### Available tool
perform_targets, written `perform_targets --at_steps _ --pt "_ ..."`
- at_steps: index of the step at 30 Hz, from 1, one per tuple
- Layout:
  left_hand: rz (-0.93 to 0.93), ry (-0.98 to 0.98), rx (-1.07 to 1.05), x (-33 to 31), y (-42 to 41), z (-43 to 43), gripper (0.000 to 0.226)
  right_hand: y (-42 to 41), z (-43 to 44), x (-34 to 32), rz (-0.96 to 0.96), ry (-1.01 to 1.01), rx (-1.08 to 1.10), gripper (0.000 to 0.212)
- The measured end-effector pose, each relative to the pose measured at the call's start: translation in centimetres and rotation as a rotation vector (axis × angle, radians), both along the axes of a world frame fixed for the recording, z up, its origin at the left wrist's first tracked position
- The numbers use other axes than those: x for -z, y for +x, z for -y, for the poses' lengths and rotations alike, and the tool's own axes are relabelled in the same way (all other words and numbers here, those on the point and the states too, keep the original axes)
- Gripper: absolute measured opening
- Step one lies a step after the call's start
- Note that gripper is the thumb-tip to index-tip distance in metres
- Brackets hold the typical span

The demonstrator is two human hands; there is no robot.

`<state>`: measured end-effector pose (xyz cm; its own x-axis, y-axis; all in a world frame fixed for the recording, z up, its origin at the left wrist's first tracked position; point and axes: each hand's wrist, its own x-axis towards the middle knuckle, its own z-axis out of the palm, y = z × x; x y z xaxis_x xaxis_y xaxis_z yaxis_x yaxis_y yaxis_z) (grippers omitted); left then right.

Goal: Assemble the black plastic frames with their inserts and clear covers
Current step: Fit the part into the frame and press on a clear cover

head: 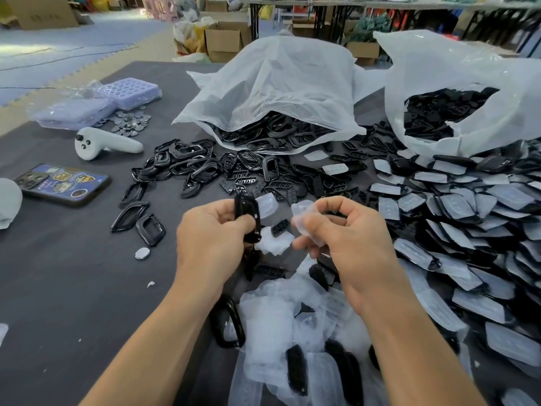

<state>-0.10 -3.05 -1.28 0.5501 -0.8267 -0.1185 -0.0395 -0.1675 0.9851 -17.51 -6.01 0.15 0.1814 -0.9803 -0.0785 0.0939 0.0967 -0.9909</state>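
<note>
Far left, loose frames heaped within my reach. Left hand grips black frame, raised for fitting. Right hand pinches clear cover just beside it; hands apart. Whether insert already sits in frame: can't tell, fingers hide it. Covered pieces fanned right, probably finished.

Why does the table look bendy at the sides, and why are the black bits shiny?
In the head view, the wide-angle lens bends the table towards the picture's edges; the light is soft, the shadows faint; the black frame in the left hand shows small glare spots; the clear cover in the right hand looks hazy; the background is blurry.
</note>
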Motion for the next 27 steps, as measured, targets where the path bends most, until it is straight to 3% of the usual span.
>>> perform_targets --at_steps 5,9,12,21,25,27 --pt "0.107 0.067 0.069 -0.6 0.2 -0.4 0.059 0.0 0.1 -0.1 -0.01 0.018 0.046 0.02" --pt "-0.165 -0.052 0.361 -1.6 -1.0 -1.0 0.037 0.1 0.3 0.3 -0.139 -0.068 0.057 0.017" --pt "-0.146 -0.059 0.454 -1.9 -1.5 -1.4 0.029 0.0 0.2 0.3 -0.134 -0.091 -0.01 0.013" --pt "-0.237 -0.072 0.252 -1.5 -1.1 -0.9 0.027 0.2 0.2 -0.2 0.159 0.206 -0.152 0.028" --pt "-0.239 -0.112 0.202 -1.4 -0.6 -0.6 0.028 0.0 0.4 -0.4 0.3 0.262 -0.032 0.032" --pt "-0.275 -0.13 0.23 -1.5 0.3 -0.5 0.031 -0.6 0.7 -0.1 0.059 0.146 0.068 0.035"
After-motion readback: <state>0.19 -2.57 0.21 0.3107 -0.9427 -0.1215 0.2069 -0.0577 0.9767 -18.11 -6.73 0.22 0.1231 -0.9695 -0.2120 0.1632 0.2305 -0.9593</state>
